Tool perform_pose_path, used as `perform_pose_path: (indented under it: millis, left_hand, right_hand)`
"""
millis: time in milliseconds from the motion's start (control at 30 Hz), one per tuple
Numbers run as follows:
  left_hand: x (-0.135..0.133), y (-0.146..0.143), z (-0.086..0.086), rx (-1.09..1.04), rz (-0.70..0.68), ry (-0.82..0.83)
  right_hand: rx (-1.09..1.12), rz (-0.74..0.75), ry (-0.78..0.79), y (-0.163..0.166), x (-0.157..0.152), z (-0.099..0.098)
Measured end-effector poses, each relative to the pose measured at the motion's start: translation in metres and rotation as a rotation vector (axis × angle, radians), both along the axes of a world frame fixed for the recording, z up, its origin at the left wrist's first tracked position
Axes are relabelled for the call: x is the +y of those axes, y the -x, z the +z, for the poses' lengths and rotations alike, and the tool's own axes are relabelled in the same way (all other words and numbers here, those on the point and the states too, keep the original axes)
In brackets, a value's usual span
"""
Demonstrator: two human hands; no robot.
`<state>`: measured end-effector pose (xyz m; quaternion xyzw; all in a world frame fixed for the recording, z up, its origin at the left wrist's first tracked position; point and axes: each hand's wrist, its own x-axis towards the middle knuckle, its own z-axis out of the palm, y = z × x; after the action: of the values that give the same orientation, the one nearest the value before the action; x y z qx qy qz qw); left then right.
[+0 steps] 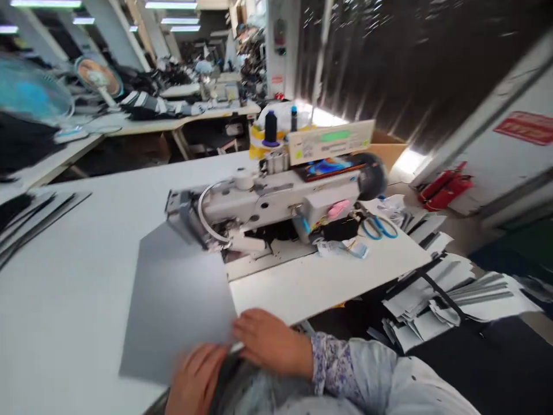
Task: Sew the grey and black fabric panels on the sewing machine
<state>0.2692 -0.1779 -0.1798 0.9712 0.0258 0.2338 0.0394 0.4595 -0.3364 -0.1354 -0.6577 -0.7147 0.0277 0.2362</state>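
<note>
A flat grey fabric panel (pixel 179 300) lies on the white table, its far end by the sewing machine's needle area (pixel 220 245). At the panel's near edge my left hand (pixel 196 377) is closed, its fingers together over the edge and partly blurred. My right hand (pixel 274 343) is at the near right corner, fingers curled over the edge. A small white strip shows between the hands, with dark cloth below it. The grey-white sewing machine (pixel 263 199) stands just beyond, a phone (pixel 328 167) lying on top of it.
Blue-handled scissors (pixel 378 226) lie right of the machine. Thread spools (pixel 271 127) stand behind it. Stacked cut pieces (pixel 425 305) hang or lie at the lower right. Dark-edged strips (pixel 34 216) rest on the table's left. Fans (pixel 97 76) and other worktables are farther back.
</note>
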Motion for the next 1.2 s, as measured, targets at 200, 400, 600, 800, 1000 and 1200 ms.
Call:
perform_pose_path:
  millis: [200, 400, 600, 800, 1000, 1200]
  left_hand:
    - [-0.007, -0.012, 0.038, 0.186, 0.067, 0.168]
    - [-0.017, -0.003, 0.038, 0.147, 0.012, 0.311]
    - [-0.016, -0.01, 0.047, 0.198, 0.049, 0.377]
    - [-0.019, -0.027, 0.063, 0.331, 0.183, 0.381]
    - [-0.021, -0.017, 0.053, 0.32, 0.071, 0.208]
    - [-0.002, -0.01, 0.038, 0.233, -0.012, 0.085]
  right_hand:
    - [0.162, -0.129, 0.014, 0.01, -0.007, -0.015]
    - [0.127, -0.118, -0.03, 0.016, -0.015, -0.02]
    - [0.149, -0.141, -0.032, 0.018, -0.003, -0.014]
    - [0.114, -0.262, 0.011, 0.022, 0.011, -0.011]
    - [0.028, -0.159, 0.067, 0.019, 0.005, -0.009]
    - [-0.112, -0.086, 0.067, 0.011, 0.002, -0.003]
